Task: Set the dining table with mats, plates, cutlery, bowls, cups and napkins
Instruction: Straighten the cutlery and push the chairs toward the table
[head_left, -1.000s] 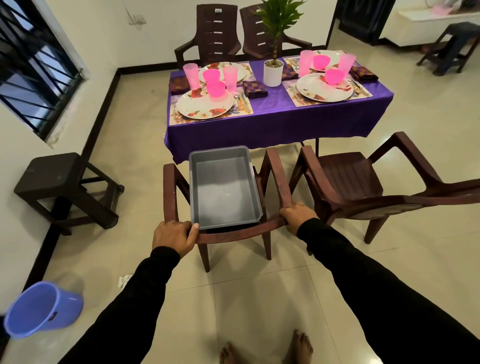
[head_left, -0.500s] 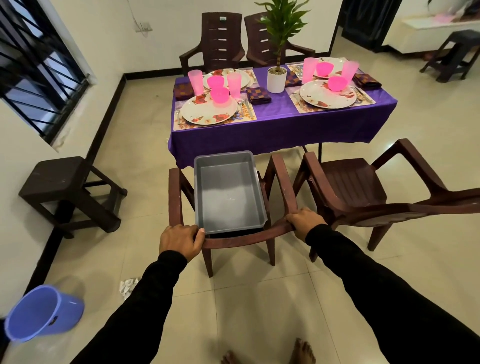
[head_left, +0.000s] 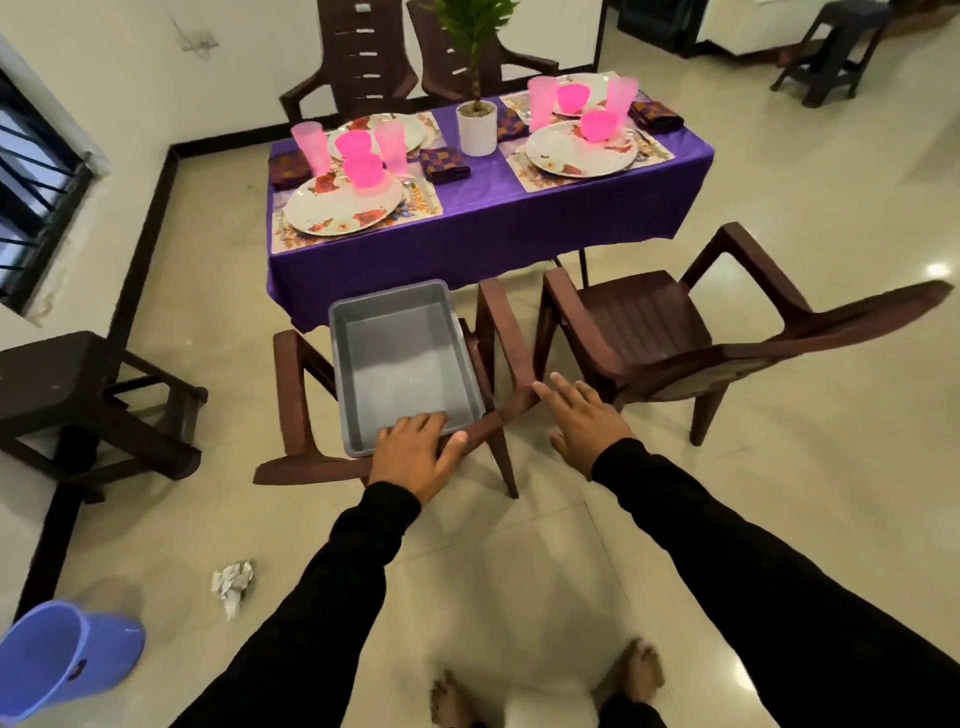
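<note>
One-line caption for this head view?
Left hand on the chair back by an empty grey tray; right hand open; table set.

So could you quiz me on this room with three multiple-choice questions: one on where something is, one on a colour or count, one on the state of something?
1. Where is the grey tray?
A. On the seat of the near chair
B. On the purple table
C. On the floor

2. What colour are the cups on the table?
A. Blue
B. Pink
C. White

3. What is the right hand doing?
A. Gripping a plate
B. Carrying a cup
C. Open, fingers straight, holding nothing

Answers:
1 A: the tray lies between that chair's armrests.
2 B: every cup beside the plates is pink.
3 C: its fingers are spread beside the chair, while the left hand rests on the chair back at the tray's edge.
</note>
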